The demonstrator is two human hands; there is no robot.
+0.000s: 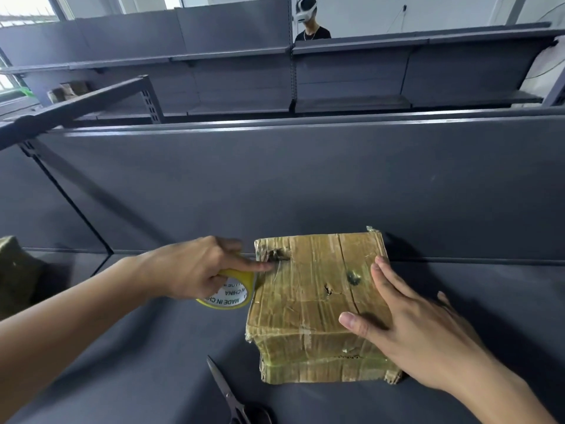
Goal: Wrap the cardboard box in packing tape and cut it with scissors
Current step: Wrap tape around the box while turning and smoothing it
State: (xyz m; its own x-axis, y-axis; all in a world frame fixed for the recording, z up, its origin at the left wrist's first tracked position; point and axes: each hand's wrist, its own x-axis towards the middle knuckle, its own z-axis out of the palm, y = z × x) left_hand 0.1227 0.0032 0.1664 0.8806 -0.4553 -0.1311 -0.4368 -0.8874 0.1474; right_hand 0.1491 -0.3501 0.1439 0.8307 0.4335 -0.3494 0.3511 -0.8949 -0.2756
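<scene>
Grey steel shelving fills the room, and the work sits on a dark shelf deck [137,347] at waist height. The person's left hand [195,267] grips a yellow roll of packing tape [232,289] pressed against the left side of the cardboard box [315,301], with its index finger stretched out to touch the box's top near a torn hole. The right hand [406,325] lies flat on the right half of the box top, fingers straight and spread, holding nothing and pinning the box down.

The box looks worn: its corners are crushed, its skin is punctured, and glossy old tape bands its faces. It will likely feel light and a little soft at the edges, and slick where the film covers it. A flat palm on top, or a hold on two opposite sides away from the hole, seems safest.

Scissors [229,393] lie shut in front of the box, to its left. Far behind the box, a person in a headset [308,22] stands beyond the racks.
</scene>
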